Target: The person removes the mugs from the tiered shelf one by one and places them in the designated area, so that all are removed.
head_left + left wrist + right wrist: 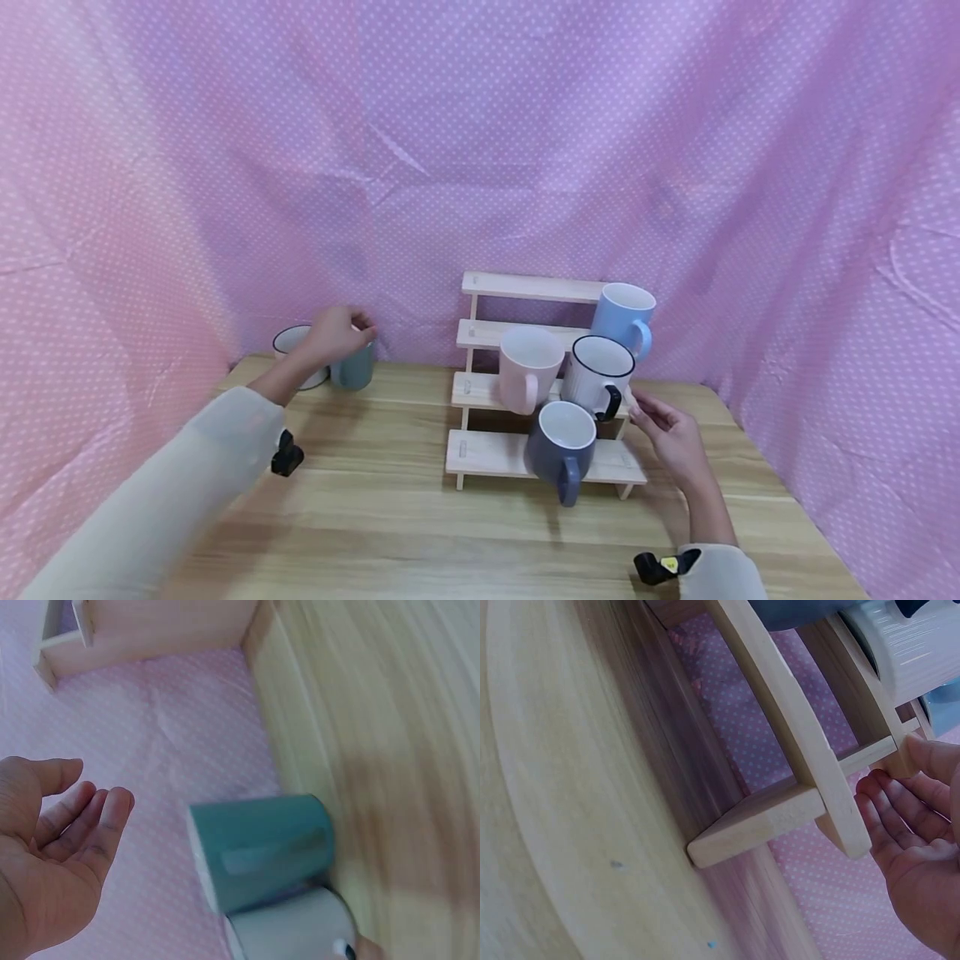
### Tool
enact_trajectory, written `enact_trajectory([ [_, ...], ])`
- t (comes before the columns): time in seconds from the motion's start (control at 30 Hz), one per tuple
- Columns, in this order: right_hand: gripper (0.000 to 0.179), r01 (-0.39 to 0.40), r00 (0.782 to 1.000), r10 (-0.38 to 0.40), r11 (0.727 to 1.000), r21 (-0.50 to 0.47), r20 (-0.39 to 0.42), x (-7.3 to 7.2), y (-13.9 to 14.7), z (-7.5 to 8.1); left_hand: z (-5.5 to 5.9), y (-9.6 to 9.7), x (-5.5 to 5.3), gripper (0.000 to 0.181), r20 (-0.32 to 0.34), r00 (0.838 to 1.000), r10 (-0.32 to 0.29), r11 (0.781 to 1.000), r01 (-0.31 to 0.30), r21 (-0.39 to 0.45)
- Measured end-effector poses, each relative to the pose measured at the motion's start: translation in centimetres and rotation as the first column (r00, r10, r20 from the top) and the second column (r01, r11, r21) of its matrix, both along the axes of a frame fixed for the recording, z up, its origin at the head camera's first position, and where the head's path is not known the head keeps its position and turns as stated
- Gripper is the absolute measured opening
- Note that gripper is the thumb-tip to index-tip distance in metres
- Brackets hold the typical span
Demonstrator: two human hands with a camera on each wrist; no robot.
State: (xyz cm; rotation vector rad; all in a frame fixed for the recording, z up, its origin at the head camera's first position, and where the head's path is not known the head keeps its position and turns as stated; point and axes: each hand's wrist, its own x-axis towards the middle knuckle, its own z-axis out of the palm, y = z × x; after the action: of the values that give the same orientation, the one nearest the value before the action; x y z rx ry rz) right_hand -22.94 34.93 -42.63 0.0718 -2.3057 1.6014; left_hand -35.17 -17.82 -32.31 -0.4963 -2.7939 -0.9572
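Observation:
Above the green mug (352, 369), my left hand (339, 335) hovers with loosely bent fingers. In the left wrist view a gap shows between that hand and the green mug (270, 847), and nothing lies in its fingers. A white mug with a dark rim (291, 340) stands beside the green one. My right hand (671, 433) pinches the right end of a step on the wooden tiered rack (487, 454). On the rack are a dark grey mug (551, 458), a pink mug (521, 379), a white mug with black handle (588, 387) and a blue mug (615, 321).
The rack stands on a wood-grain table (360, 517) toward its back right. Pink dotted cloth (450, 125) hangs behind and along both sides of the table. The mug handles on the rack point forward, and the grey one juts past the lowest step.

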Motion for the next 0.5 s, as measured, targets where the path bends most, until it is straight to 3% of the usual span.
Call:
enact_trajectory([
  [0.1,0.045,-0.006,1.000,0.006,1.000,-0.002,0.003,0.0,0.0,0.0,0.6,1.2,-0.1,0.017,-0.045,0.999,-0.021,1.000,0.021,-0.003],
  [0.5,0.045,-0.005,1.000,0.005,1.000,0.014,0.005,0.1,0.0,0.0,3.5,5.6,-0.2,0.018,-0.089,0.992,-0.085,0.996,0.088,0.031],
])
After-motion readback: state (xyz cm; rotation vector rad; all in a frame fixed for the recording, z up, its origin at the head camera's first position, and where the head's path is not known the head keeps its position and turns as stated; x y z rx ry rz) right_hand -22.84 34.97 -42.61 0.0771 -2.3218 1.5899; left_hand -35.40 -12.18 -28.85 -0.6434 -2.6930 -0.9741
